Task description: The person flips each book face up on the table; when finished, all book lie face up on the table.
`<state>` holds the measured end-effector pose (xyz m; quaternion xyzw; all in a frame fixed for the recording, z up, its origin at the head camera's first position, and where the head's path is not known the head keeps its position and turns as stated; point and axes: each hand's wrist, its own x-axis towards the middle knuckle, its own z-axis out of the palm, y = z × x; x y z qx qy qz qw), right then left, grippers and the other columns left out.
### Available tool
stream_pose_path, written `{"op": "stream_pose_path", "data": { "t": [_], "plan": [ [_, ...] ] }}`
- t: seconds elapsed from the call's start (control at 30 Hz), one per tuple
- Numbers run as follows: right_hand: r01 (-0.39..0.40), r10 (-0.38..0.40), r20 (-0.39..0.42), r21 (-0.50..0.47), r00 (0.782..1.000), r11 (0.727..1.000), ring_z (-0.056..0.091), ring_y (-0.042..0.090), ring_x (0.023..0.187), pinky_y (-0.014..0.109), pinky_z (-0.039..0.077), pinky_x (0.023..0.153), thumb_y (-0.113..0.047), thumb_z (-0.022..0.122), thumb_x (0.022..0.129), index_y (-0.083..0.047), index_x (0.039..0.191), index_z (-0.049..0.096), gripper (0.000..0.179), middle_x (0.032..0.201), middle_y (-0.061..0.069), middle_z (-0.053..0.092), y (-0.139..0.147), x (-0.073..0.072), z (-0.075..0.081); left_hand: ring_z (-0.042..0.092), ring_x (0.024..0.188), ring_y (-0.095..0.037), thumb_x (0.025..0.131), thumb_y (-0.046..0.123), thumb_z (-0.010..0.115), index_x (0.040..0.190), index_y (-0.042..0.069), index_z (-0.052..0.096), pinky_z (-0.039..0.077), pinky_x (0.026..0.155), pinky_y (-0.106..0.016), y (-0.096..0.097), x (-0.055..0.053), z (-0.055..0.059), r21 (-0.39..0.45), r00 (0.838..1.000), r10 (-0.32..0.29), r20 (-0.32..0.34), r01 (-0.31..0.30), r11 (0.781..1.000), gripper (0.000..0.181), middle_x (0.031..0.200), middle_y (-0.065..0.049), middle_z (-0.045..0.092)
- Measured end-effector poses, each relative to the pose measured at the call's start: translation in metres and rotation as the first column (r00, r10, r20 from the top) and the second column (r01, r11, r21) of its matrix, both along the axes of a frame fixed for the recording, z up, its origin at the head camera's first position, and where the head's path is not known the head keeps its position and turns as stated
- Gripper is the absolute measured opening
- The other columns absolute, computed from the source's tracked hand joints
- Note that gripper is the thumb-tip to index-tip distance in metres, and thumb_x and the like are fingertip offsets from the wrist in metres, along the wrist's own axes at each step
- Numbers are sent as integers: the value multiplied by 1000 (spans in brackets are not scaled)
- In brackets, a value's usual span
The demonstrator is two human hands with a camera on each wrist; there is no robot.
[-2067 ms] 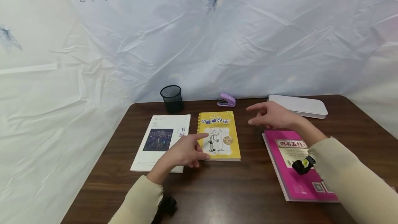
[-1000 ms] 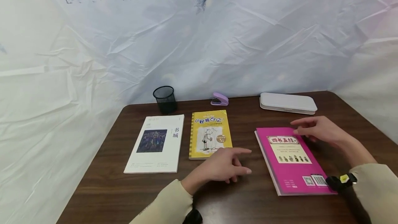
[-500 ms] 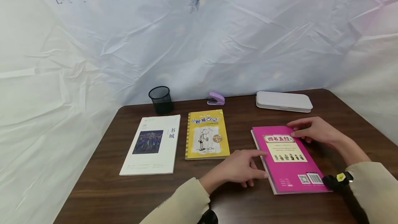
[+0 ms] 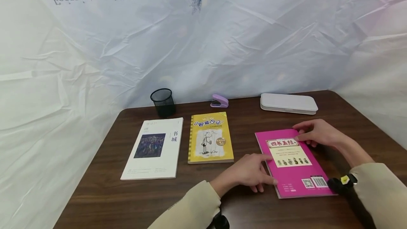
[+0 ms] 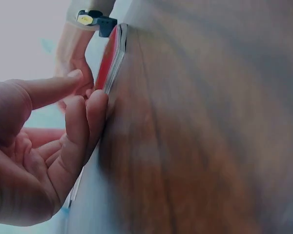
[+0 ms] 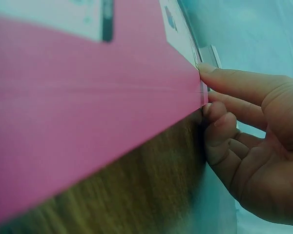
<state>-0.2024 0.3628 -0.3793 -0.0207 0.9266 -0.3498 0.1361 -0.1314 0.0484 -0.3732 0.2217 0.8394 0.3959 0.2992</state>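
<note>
A: State the location of the magenta book.
B: The magenta book (image 4: 297, 177) lies flat on the dark wood table (image 4: 146, 200), right of centre in the lower half of the head view, cover text facing up.

A: Report the right hand.
B: The right hand (image 4: 322, 133) is at the book's upper right corner. In the right wrist view, the thumb lies over the corner and fingers sit at and below the edge: a pinch grip.

A: Report the left hand.
B: The left hand (image 4: 249, 170) is at the book's left edge. Thumb and index finger extend, spread apart, tips touching the edge; the remaining fingers bend beneath. Whether any fingertip reaches under the book cannot be told.

A: List the surrounding items.
B: Centre: yellow book (image 4: 211, 139). Left of centre: white book (image 4: 170, 154). Along the table's far edge, left to right: black mesh cup (image 4: 164, 105), purple stapler (image 4: 220, 100), white case (image 4: 288, 103).
</note>
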Motion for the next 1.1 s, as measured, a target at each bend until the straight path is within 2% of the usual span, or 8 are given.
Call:
{"op": "stream_pose_path", "data": {
  "t": [0.17, 0.4, 0.77, 0.9, 1.1],
  "plan": [
    [-10, 10, 13, -31, 1000, 999, 63, 18, 76, 29, 58, 65, -27, 78, 96, 12, 146, 51, 69, 100, 10, 61, 0, 1, 1, 61, 43, -12, 89, 20, 87, 154, 20, 55, 53, 43, -25, 6, 1, -3, -15, 1000, 30, 5, -30, 999, 72, 60, 0, 66],
    [-19, 19, 15, -38, 1000, 999, 64, 18, 75, 29, 61, 66, -23, 77, 97, 14, 145, 50, 66, 98, 10, 61, -3, 2, 2, 60, 41, -13, 89, 19, 87, 157, 20, 50, 52, 41, -25, 8, -1, -3, -26, 999, 32, 14, -31, 999, 78, 58, -3, 64],
    [-36, 37, 20, -40, 999, 999, 65, 16, 65, 30, 62, 61, -22, 76, 98, 16, 144, 48, 66, 90, 9, 63, -12, 3, 4, 58, 39, -14, 86, 20, 90, 161, 24, 46, 51, 40, -24, 4, -5, -3, -101, 998, 47, -48, -51, 994, 86, 55, -5, 59],
    [-42, 42, 22, -39, 999, 998, 65, 16, 66, 30, 61, 61, -22, 75, 99, 16, 143, 49, 64, 88, 8, 62, -11, 4, 4, 57, 39, -14, 86, 21, 90, 161, 26, 46, 50, 40, -23, 3, -6, -3, -142, 996, 40, -79, -51, 989, 86, 63, -3, 60],
    [-46, 49, 38, -84, 998, 995, 66, 16, 74, 31, 63, 65, -20, 72, 101, 16, 141, 51, 58, 93, 9, 64, -10, 8, 5, 58, 41, -13, 87, 24, 90, 161, 27, 47, 50, 41, -23, -1, -7, -1, -199, 993, -8, -119, -16, 980, 86, 80, 0, 61]
  ]
}}
